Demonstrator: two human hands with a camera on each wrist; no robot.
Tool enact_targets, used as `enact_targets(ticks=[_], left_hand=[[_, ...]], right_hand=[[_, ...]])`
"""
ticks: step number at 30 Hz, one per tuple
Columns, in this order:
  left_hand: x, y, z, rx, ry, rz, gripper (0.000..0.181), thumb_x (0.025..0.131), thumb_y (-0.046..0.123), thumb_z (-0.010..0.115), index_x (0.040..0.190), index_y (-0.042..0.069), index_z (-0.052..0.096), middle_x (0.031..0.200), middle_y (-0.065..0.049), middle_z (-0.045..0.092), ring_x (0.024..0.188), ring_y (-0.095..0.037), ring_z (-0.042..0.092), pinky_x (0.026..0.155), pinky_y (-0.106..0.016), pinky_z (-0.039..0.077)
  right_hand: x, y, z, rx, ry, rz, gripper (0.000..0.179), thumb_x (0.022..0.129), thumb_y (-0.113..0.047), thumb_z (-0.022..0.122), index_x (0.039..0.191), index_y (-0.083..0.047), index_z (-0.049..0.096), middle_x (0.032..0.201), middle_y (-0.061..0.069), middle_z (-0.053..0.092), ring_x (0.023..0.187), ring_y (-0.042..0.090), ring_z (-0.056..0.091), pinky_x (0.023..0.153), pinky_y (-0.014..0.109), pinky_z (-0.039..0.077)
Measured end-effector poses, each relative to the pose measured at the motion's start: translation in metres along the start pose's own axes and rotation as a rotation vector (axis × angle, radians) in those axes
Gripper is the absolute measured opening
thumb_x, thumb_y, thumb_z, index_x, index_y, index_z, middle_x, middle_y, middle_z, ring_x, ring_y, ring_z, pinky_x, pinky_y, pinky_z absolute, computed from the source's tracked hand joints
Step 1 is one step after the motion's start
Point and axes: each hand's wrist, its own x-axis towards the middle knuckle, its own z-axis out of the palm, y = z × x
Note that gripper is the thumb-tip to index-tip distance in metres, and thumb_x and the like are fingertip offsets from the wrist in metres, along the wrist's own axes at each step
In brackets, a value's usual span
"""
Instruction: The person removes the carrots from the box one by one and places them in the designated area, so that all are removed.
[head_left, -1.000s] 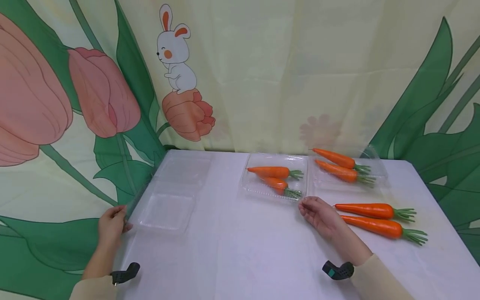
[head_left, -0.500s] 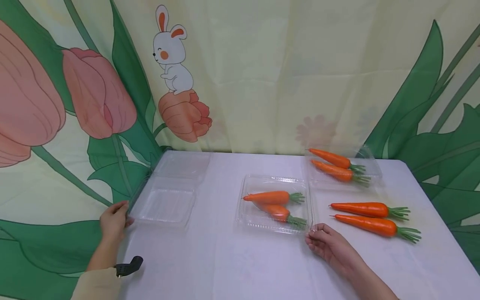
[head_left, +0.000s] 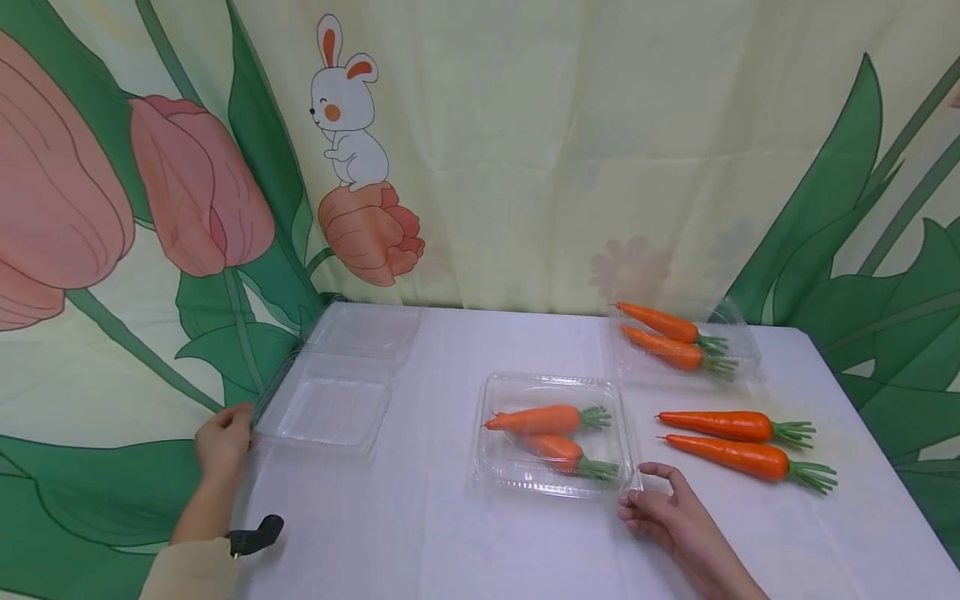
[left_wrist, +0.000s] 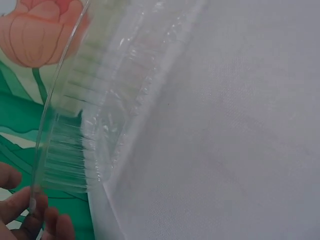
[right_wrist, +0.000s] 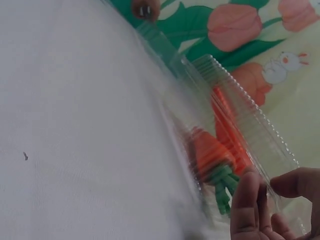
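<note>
A clear plastic clamshell box (head_left: 487, 475) stands in the middle of the table with two carrots (head_left: 551, 419) inside. Its lid lies over them; whether it is fastened, I cannot tell. My right hand (head_left: 671, 512) is at its front right corner. In the right wrist view, that hand's thumb and fingers (right_wrist: 245, 202) lie on either side of the rim. My left hand (head_left: 225, 442) pinches the near left edge of another clear clamshell box (head_left: 330, 408), which lies unfolded and holds nothing. The left wrist view shows the fingers (left_wrist: 37, 210) around that edge.
Two loose carrots (head_left: 750, 454) lie on the white tablecloth (head_left: 480, 550) to the right. Behind them, a third clear box (head_left: 738, 342) holds two more carrots. A curtain (head_left: 510, 150) printed with tulips and a rabbit hangs along the table's far edge.
My right hand has drawn the middle box from the back of the table toward me, and its index finger has lifted a little. My left hand has stayed on the left box's edge.
</note>
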Motion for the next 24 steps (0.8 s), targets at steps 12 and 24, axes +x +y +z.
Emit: enact_targets(ticks=[12,24], left_hand=[[-0.065,0.013,0.028,0.226,0.236,0.507,0.026,0.1,0.011,0.055,0.113,-0.007,0.069,0.122,-0.036,0.051,0.118,-0.055,0.039,0.086,-0.062,0.031],[-0.162,0.039,0.093,0.105,-0.275,0.542,0.017,0.1,0.004,0.062,0.112,0.009,0.073,0.11,-0.005,0.065,0.093,-0.015,0.057,0.084,-0.027,0.051]], right_hand=[[-0.003,0.003,0.001,-0.036,0.066,-0.03,0.047,0.107,-0.015,0.054,0.142,-0.002,0.027,0.105,0.01,0.075,0.093,0.019,0.072,0.084,0.032,0.063],[-0.003,0.003,0.0,-0.057,0.093,-0.013,0.045,0.108,-0.017,0.054,0.141,0.004,0.033,0.106,0.011,0.076,0.09,0.017,0.073,0.082,0.031,0.063]])
